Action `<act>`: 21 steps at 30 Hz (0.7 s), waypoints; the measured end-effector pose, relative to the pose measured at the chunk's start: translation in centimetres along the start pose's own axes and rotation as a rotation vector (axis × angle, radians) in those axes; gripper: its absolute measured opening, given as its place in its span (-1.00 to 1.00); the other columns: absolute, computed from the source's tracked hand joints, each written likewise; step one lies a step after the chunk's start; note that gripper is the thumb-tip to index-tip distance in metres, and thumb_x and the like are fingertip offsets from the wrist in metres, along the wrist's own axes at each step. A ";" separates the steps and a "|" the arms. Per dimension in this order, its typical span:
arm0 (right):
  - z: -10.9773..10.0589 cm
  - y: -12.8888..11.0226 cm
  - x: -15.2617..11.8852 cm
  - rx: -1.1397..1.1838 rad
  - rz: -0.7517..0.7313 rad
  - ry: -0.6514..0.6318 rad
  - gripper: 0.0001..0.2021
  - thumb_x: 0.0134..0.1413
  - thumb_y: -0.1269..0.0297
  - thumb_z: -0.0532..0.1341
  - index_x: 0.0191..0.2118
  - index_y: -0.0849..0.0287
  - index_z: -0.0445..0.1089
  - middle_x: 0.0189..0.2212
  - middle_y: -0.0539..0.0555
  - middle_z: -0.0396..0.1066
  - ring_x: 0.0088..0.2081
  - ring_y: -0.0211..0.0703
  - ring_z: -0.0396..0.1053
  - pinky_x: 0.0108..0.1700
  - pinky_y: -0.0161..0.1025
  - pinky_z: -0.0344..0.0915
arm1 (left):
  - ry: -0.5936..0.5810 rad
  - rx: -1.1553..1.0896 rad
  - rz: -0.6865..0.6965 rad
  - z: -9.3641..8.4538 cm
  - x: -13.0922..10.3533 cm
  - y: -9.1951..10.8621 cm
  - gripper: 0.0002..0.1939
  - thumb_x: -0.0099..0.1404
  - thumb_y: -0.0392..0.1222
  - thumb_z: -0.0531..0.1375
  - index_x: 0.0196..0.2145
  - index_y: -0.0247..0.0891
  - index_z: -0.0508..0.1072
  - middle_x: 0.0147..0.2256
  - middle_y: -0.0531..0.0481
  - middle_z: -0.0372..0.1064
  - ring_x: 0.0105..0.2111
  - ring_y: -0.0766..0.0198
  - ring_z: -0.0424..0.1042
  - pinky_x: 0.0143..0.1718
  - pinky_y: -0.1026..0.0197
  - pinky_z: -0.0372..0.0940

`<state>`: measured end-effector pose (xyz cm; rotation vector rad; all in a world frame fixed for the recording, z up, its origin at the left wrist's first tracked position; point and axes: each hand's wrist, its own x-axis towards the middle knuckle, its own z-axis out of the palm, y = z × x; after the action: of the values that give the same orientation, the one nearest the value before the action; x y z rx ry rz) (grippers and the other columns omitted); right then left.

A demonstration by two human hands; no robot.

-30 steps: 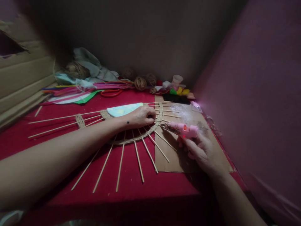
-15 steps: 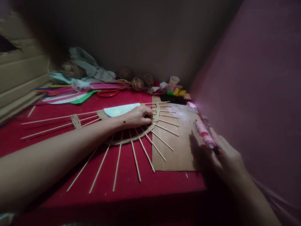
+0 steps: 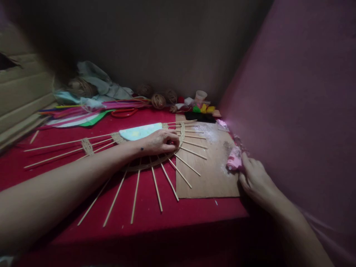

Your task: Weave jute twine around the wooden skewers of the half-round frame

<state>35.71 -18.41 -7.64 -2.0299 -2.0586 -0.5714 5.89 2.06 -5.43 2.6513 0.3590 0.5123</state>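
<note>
A fan-shaped piece of thin wooden sticks [image 3: 156, 189] and woven twine bands [image 3: 182, 135] lies flat, with a pale blue half-round panel [image 3: 140, 131] at its back edge. My left hand [image 3: 164, 141] rests over the right part of the fan, beside the curved twine band. Its fingers are curled closed; whatever they pinch is hidden. At the right, my right hand [image 3: 254, 174] has its fingers around a pink glue gun [image 3: 235, 158], low over a brown board [image 3: 207, 181]. The grip is partly hidden behind the gun.
A red cloth [image 3: 91, 235] covers the table. Along the back are twine balls [image 3: 158, 101], red-handled scissors [image 3: 124, 113], coloured pipe cleaners [image 3: 97, 105], a small cup [image 3: 200, 96] and a black flat object [image 3: 199, 117]. A purple wall [image 3: 300, 111] stands close on the right.
My right hand has moved the glue gun slightly left and turned it, lower toward the board. My left hand stays at the fan. The whole view has shifted slightly.
</note>
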 end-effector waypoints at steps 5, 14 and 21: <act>-2.9 -2.8 0.9 0.090 0.018 0.208 -0.59 0.14 0.37 0.04 0.10 0.36 0.30 -0.14 0.33 0.41 -0.10 0.15 0.31 -0.07 0.11 0.32 | -0.028 -0.011 0.007 0.0 0.1 0.3 -0.84 0.25 -0.24 0.11 -0.44 -0.28 0.46 -0.37 0.01 0.30 -0.36 0.33 0.29 -0.28 0.29 0.18; -0.6 -9.8 8.6 0.679 -0.196 0.066 -0.68 0.06 0.52 0.12 -0.06 0.21 0.44 -0.20 0.17 0.44 -0.20 -0.10 0.41 -0.16 -0.15 0.37 | -0.017 -0.027 -0.023 0.2 0.2 0.5 -0.86 0.23 -0.25 0.13 -0.45 -0.30 0.45 -0.40 0.04 0.26 -0.37 0.34 0.27 -0.29 0.29 0.17; 2.6 -10.5 10.2 0.757 -0.282 0.111 -0.66 0.06 0.59 0.08 -0.09 0.21 0.43 -0.21 0.16 0.47 -0.17 -0.12 0.40 -0.12 -0.16 0.33 | -0.010 -0.028 -0.027 0.1 0.2 0.6 -0.85 0.23 -0.22 0.13 -0.46 -0.29 0.43 -0.40 0.04 0.23 -0.37 0.33 0.25 -0.28 0.27 0.18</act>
<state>25.20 -7.87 -7.39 -1.2619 -2.0644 0.0735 6.24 1.52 -5.18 2.6172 0.3814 0.4912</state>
